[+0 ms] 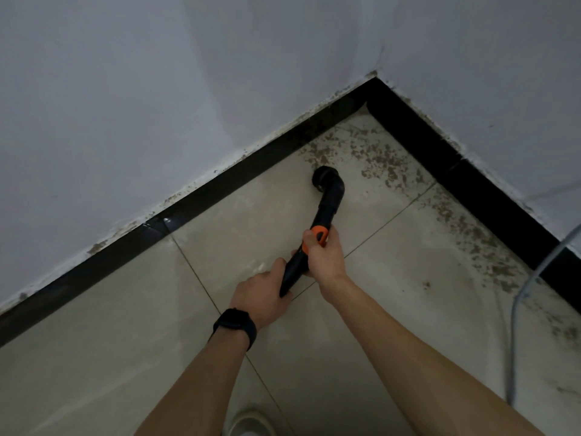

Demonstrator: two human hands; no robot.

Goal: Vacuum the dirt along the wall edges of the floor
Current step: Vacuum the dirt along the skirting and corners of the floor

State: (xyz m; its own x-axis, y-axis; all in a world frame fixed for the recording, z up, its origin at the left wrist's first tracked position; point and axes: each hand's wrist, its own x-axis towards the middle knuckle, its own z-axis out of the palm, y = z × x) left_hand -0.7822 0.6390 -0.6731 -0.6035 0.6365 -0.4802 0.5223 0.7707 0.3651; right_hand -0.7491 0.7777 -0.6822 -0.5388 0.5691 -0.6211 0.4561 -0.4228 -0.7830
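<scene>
Vacuum wand (327, 209), black with an orange collar (320, 231), runs lengthwise from the hands up toward the room corner. Its bent nozzle (323, 177) turns left toward the black skirting (220, 190), low over the tiled floor (125, 341) at the edge of the brown dirt (377, 158). The right hand (325, 258) wraps its fingers closed round the wand just below the collar. The left hand (261, 297), with a dark wristband (235, 325), grips the lower end.

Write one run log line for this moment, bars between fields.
hands: left hand and right hand grip vacuum wand | nozzle: on floor near corner | dirt: speckled by right wall
</scene>
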